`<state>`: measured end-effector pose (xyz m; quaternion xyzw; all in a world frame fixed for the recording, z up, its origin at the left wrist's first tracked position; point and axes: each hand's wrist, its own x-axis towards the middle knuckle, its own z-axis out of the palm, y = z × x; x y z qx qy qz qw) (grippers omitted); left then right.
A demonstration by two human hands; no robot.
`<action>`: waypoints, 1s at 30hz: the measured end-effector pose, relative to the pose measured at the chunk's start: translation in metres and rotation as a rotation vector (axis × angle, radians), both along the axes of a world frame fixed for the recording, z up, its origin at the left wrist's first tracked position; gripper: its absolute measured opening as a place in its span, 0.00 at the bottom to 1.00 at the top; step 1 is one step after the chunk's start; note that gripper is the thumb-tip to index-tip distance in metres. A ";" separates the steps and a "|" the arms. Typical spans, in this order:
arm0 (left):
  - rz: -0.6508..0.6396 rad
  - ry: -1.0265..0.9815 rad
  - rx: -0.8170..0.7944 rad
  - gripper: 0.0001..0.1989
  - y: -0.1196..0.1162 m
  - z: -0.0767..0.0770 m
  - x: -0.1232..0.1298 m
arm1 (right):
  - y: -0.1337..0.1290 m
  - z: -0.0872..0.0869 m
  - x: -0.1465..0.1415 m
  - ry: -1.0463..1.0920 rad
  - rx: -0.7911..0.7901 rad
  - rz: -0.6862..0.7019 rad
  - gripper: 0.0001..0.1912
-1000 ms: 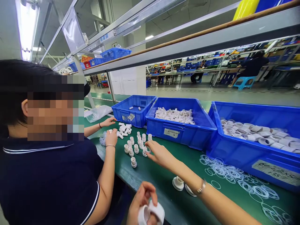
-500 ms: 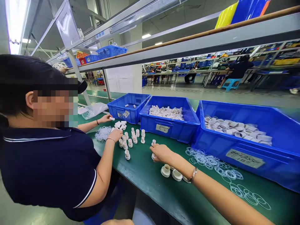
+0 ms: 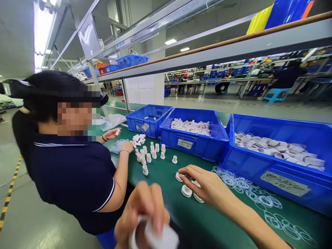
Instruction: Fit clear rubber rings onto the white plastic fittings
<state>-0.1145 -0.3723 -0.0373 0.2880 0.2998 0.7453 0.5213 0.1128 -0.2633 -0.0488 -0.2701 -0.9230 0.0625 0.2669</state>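
My left hand (image 3: pixel 141 214) is low in the foreground, blurred, closed around a white round plastic fitting (image 3: pixel 158 238). My right hand (image 3: pixel 204 185) reaches over the green bench, fingers spread above white flanged fittings (image 3: pixel 186 191) lying there; one fitting (image 3: pixel 178 177) sits at its fingertips. It holds nothing that I can see. A row of small white upright fittings (image 3: pixel 151 154) stands further left. Clear rubber rings (image 3: pixel 249 193) are scattered on the bench to the right of my hand.
A co-worker in a dark polo (image 3: pixel 75 176) sits at left, hands near the small fittings. Three blue bins (image 3: pixel 193 143) line the back of the bench, two holding white parts. A shelf rail (image 3: pixel 207 48) runs overhead. The bench edge is close in front.
My right hand pulled back from the small upright fittings toward the flanged fittings near me. My left hand rose back into view with the white fitting. The co-worker lifted a small part.
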 end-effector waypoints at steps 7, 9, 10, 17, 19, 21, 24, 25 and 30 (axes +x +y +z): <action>-0.043 -0.516 -0.375 0.09 0.009 -0.074 0.054 | -0.056 -0.030 -0.033 0.156 0.066 0.204 0.09; -0.019 -0.556 -0.442 0.10 0.013 -0.094 0.056 | -0.063 -0.043 -0.043 0.072 0.089 0.234 0.12; -0.020 -0.558 -0.455 0.10 0.012 -0.100 0.056 | -0.064 -0.047 -0.047 0.030 0.071 0.231 0.13; 0.036 -0.337 -0.441 0.14 -0.003 -0.115 0.043 | -0.062 -0.069 -0.068 -0.138 0.169 0.238 0.21; 0.007 -0.317 -0.433 0.15 -0.006 -0.123 0.038 | -0.063 -0.081 -0.076 -0.198 0.325 0.265 0.20; -0.020 -0.298 -0.443 0.16 -0.008 -0.132 0.034 | -0.065 -0.094 -0.083 -0.273 0.441 0.250 0.20; -0.057 -0.305 -0.453 0.17 -0.011 -0.143 0.028 | -0.063 -0.101 -0.091 -0.396 0.501 0.241 0.19; -0.064 -0.327 -0.449 0.17 -0.012 -0.145 0.026 | -0.059 -0.098 -0.094 -0.415 0.470 0.260 0.17; 0.047 -0.348 -0.465 0.14 -0.014 -0.142 0.010 | -0.001 -0.053 -0.113 -0.297 0.056 0.179 0.07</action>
